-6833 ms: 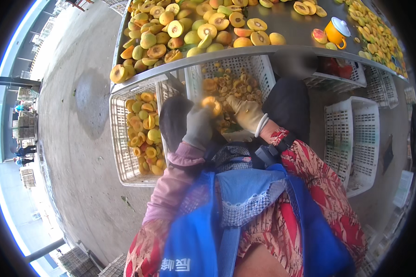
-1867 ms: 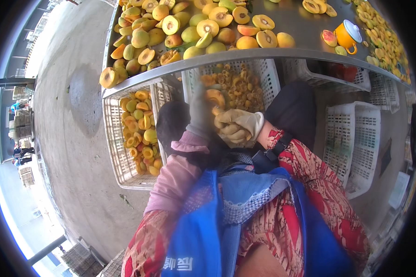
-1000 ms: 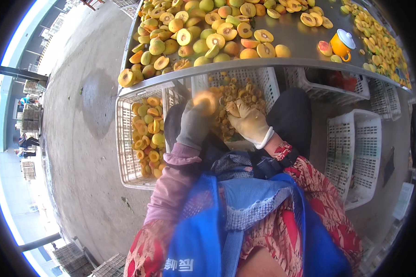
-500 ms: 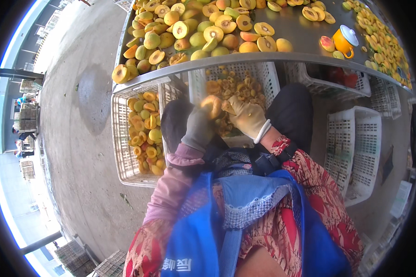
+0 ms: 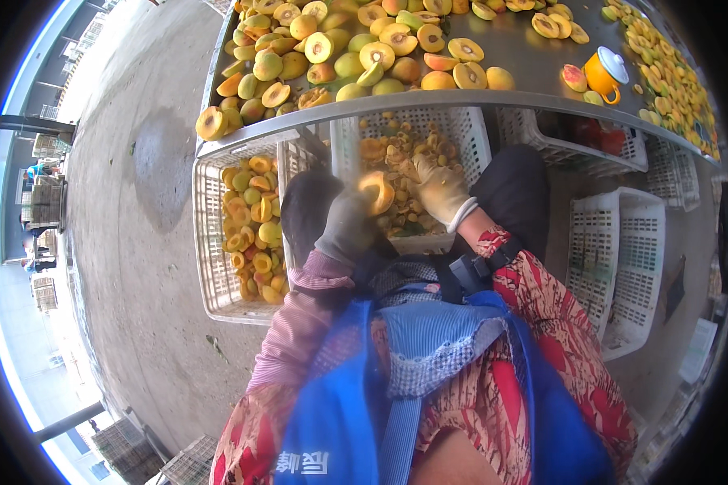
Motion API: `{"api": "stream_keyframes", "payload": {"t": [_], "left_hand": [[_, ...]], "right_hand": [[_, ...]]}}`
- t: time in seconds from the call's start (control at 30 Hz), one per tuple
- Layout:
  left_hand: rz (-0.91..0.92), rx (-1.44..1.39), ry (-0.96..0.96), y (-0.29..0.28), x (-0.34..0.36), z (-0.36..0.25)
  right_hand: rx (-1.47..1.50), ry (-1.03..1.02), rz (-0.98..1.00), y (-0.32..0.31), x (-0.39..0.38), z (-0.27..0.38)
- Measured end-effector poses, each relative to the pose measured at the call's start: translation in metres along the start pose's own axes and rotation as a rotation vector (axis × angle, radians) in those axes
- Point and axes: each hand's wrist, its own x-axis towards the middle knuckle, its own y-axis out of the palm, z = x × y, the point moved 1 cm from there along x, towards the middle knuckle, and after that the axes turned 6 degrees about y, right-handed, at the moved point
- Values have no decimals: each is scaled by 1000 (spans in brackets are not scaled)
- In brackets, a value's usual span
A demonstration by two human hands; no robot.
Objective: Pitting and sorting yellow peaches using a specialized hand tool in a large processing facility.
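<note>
A peach half [image 5: 377, 192] is gripped in the gloved left hand [image 5: 349, 226], just below the front edge of the metal bench [image 5: 526, 61], and the gloved right hand [image 5: 440, 187] is held beside it, fingers loosely curled, above a white crate [image 5: 471, 133] of pits and scraps. Little open room is left there, with a second crate [image 5: 209, 242] of halved fruit at the left and empty crates [image 5: 623, 267] at the right. The bench is covered with whole and halved peaches [image 5: 356, 48] and an orange cup [image 5: 603, 74], while bare concrete floor [image 5: 129, 202] is seen to the left.
</note>
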Motion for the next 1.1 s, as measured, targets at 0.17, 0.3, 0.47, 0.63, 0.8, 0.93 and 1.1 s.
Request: {"api": "stream_keyframes", "payload": {"t": [0.17,0.3,0.47,0.63,0.8,0.93,1.1], "left_hand": [[-75,-127,-66,5,-10,-7],[45,-143,-18,-5,1,6],[85,-179,78,-1,9,-2],[-82,-28,156,-11,-26,-30],[-93,454,224,14,-12,8],[-151,487,354,14,-23,18],[-151,-225,289,-2,-14,11]], "right_hand": [[110,-66,40,-12,-16,8],[104,-103,99,-15,-14,12],[-77,-22,123,-7,12,0],[-133,83,113,15,24,20],[-85,51,58,-15,-23,24],[-159,-32,130,17,-11,-28],[168,159,196,25,-5,-24]]}}
